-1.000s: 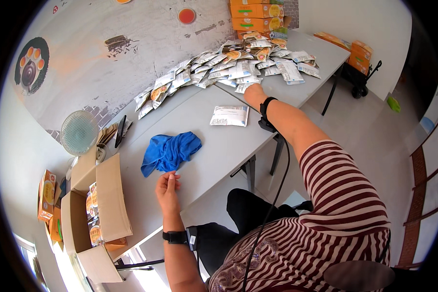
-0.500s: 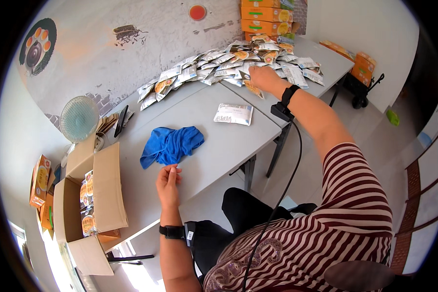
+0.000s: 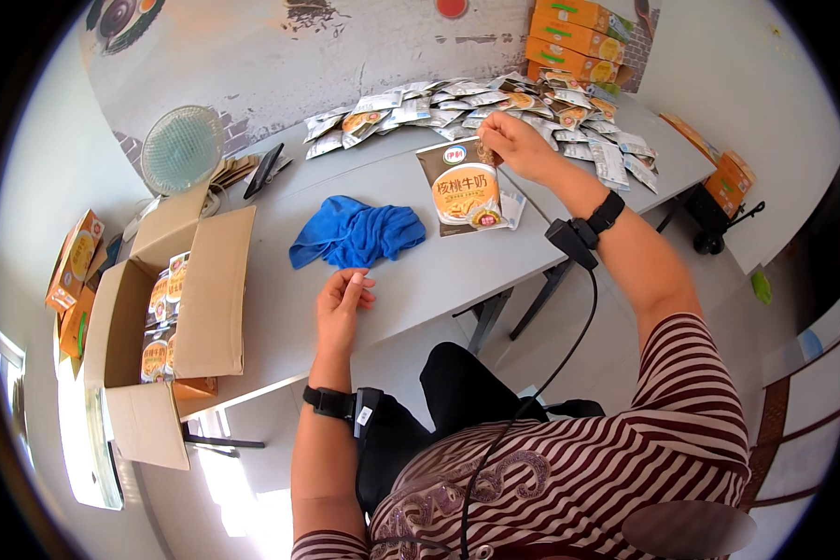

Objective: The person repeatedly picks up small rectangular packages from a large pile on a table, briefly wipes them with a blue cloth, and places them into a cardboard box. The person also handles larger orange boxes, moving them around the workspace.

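Pinched by its top right corner, a brown and white food pouch (image 3: 459,191) with a bowl pictured on it hangs from my right hand (image 3: 518,145). It partly covers a second, silvery white pouch (image 3: 513,207) lying on the table. My left hand (image 3: 341,305) is at the table's front edge, fingers loosely curled with thumb and fingertips close together. Whether anything small is between them I cannot make out. Just beyond it lies a crumpled blue cloth (image 3: 359,231). A long heap of similar pouches (image 3: 420,110) runs along the back of the table.
At the left stands an open cardboard box (image 3: 213,294) with several pouches inside. Behind it are a fan (image 3: 183,147) and a dark tablet-like device (image 3: 264,170). Orange cartons (image 3: 577,39) are stacked at the back right. A black cable (image 3: 569,350) trails from my right wrist.
My right hand has lifted a pouch from the heap and drawn it leftward and nearer, above the lying pouch. The view has shifted; my left hand keeps much the same pose.
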A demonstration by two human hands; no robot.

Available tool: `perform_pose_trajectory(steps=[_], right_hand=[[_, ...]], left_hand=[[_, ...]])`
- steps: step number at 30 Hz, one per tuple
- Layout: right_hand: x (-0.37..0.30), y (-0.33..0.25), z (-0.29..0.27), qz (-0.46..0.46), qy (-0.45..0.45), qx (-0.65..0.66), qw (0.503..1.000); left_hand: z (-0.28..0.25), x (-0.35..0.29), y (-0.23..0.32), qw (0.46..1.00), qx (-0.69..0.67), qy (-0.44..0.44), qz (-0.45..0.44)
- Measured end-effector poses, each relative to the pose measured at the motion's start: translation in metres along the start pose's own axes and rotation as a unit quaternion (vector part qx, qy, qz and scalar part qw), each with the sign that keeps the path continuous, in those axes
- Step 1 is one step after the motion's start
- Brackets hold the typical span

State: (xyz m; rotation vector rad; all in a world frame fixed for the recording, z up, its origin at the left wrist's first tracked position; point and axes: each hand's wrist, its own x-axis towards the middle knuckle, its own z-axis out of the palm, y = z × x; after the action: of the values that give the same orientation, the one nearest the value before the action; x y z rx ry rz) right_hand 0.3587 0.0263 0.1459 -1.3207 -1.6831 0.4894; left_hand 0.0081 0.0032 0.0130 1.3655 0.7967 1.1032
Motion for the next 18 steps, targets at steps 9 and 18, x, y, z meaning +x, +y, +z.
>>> perform_pose_trajectory(steps=[9, 18], right_hand=[[-0.020, -0.025, 0.127, 0.141, -0.072, 0.330, 0.930], [-0.051, -0.019, 0.183, 0.184, -0.064, 0.450, 0.871]], left_hand=[[-0.003, -0.004, 0.009, 0.991, -0.101, -0.078, -0.034], [-0.006, 0.000, 0.003, 0.983, -0.183, -0.014, -0.005]])
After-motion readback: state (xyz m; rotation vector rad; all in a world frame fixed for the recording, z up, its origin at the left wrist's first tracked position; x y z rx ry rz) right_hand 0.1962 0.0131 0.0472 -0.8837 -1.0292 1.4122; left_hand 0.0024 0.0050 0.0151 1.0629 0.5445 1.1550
